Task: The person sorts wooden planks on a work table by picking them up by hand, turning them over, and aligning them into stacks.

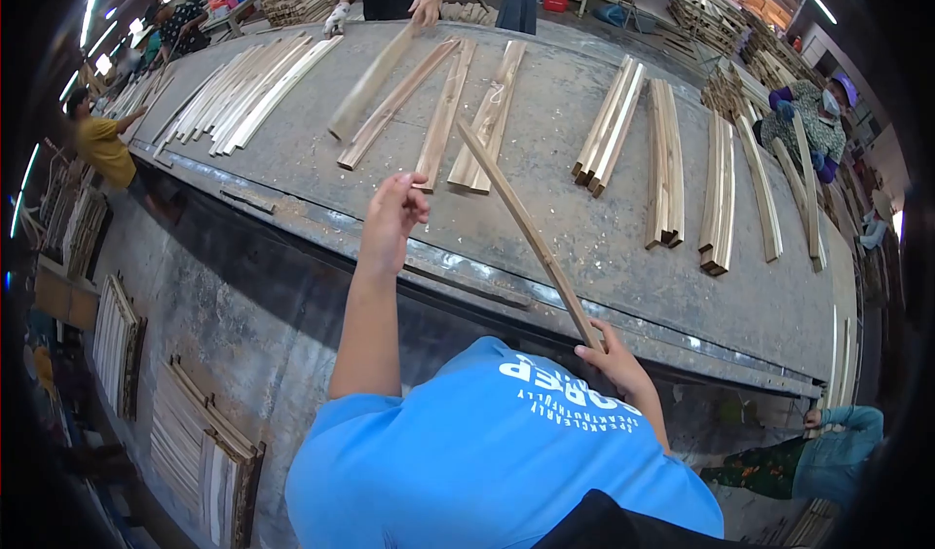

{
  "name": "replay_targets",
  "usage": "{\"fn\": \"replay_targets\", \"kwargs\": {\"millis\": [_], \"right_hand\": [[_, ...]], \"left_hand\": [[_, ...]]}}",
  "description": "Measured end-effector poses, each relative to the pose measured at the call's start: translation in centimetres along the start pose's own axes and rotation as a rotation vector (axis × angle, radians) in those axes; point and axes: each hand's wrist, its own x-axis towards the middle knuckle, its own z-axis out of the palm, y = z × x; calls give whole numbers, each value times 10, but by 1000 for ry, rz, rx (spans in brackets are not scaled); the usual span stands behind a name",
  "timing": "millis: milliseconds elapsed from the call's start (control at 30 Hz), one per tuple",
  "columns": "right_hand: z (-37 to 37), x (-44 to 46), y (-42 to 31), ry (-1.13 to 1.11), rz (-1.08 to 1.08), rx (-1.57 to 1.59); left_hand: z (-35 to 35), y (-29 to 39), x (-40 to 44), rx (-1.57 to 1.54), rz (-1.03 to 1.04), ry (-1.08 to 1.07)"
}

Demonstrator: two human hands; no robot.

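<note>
In the head view, my right hand (pixel 616 362) grips the near end of a long wooden strip (pixel 531 232), close to the table's front edge. The strip slants up and away to the left, its far end over the tabletop. Raised above the front edge, my left hand (pixel 392 216) is loosely curled with nothing visible in it. Beyond it lie a single wooden strip (pixel 450 111) and a wider pair of strips (pixel 490 115). Farther left rests another wooden strip (pixel 399 103).
Bundled strips (pixel 666 159) and other strips (pixel 263 91) lie across the long grey table (pixel 555 140). Opposite, a person's bare hand (pixel 427 7) holds a blurred strip (pixel 370 81); the other hand is gloved (pixel 336 19). Stacked wood (pixel 205 442) stands on the floor at left.
</note>
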Motion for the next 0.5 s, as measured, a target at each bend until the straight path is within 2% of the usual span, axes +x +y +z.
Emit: {"fn": "replay_targets", "kwargs": {"millis": [67, 133, 200, 267, 367, 467, 500], "right_hand": [[1, -7, 11, -21, -15, 37], [7, -16, 13, -34, -10, 60], [11, -17, 21, -205, -111, 79], [23, -16, 29, -229, -16, 178], [43, -9, 51, -215, -51, 282], [70, -5, 61, -238, -46, 484], [79, -4, 59, -224, -61, 496]], "left_hand": [[6, 5, -2, 19, 26, -87], [4, 14, -14, 21, 64, -81], [-8, 20, -30, 12, 114, -50], [-32, 24, -52, 66, 96, 60], [-65, 37, -85, 198, -37, 215], [-77, 80, -111, 497, -97, 180], [-82, 87, -113, 512, -89, 190]]}}
